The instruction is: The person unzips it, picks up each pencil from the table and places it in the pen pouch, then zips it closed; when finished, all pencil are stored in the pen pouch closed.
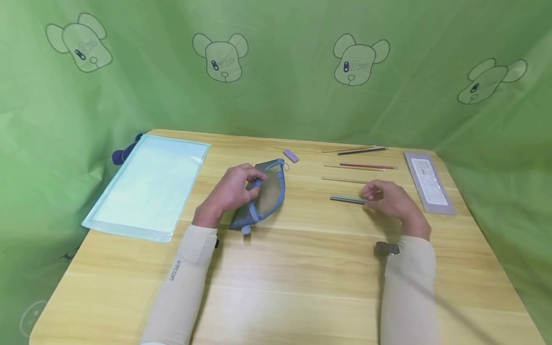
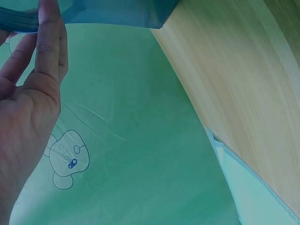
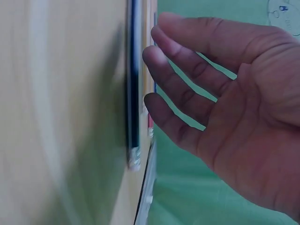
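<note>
With fingers and thumb at its opening, my left hand [image 1: 235, 188] grips the near rim of a blue-grey mesh pencil pouch [image 1: 270, 194], whose mouth gapes toward the right. The left wrist view shows the pouch [image 2: 112, 11] at the top, above the hand [image 2: 33, 89]. Over the dark pencils [image 1: 342, 199] on the right, my right hand [image 1: 390, 199] hovers with loosely bent fingers and nothing between them. In the right wrist view, these pencils [image 3: 134, 93] lie beside the fingertips of the hand [image 3: 225, 93].
Several other pencils [image 1: 360, 167] lie in rows behind. A purple eraser [image 1: 291, 155] is beyond the pouch. A lilac packet with a white label [image 1: 429, 184] lies at the right edge, and a pale-blue zip folder [image 1: 148, 184] at the left.
</note>
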### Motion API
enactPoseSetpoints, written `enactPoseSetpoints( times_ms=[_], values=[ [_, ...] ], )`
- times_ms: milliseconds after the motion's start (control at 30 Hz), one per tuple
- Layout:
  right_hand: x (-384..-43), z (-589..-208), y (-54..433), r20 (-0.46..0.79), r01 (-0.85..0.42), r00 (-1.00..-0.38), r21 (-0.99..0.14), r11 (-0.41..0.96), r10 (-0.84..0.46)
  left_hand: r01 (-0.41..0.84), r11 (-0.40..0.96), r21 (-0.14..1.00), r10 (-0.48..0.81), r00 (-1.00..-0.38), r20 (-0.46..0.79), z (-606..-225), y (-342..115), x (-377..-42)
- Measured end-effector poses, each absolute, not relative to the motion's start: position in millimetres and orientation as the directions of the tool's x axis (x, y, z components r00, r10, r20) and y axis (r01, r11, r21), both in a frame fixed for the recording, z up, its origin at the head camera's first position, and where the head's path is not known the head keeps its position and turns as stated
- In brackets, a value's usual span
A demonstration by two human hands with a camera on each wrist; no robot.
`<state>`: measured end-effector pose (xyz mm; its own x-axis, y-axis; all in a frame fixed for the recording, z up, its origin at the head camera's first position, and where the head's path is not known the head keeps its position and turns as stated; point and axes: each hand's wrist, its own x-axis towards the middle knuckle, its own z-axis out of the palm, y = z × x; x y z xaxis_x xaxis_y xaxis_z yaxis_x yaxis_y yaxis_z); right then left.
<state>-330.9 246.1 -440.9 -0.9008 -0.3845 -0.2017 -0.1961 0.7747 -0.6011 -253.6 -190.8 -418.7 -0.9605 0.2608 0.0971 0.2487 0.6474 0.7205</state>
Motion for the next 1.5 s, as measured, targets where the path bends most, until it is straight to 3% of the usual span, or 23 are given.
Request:
enactPoseSetpoints(
  times_ms=[233, 567, 900, 1500],
  values=[
    [-331.1, -443.6, 251.5, -0.243, -0.164, -0.902, -0.573, 0.803, -0.357, 0.25, 0.646, 0.721, 0.262, -0.96, 0.098, -418.7, -190.6, -253.5],
    [-327.0, -436.6, 249.4, -0.222, -0.275, -0.871, -0.519, 0.81, -0.438, 0.254, 0.645, 0.721, 0.267, -0.959, 0.098, -419.6, -190.3, -253.5],
    [-331.8, -447.1, 242.7, -0.208, -0.251, -0.9, -0.471, 0.846, -0.383, 0.266, 0.646, 0.716, 0.267, -0.957, 0.114, -419.3, -191.0, -253.0],
    [-331.5, -451.8, 232.8, -0.196, -0.26, -0.898, -0.485, 0.835, -0.394, 0.265, 0.64, 0.721, 0.276, -0.955, 0.106, -420.9, -192.1, -253.8]
  ],
)
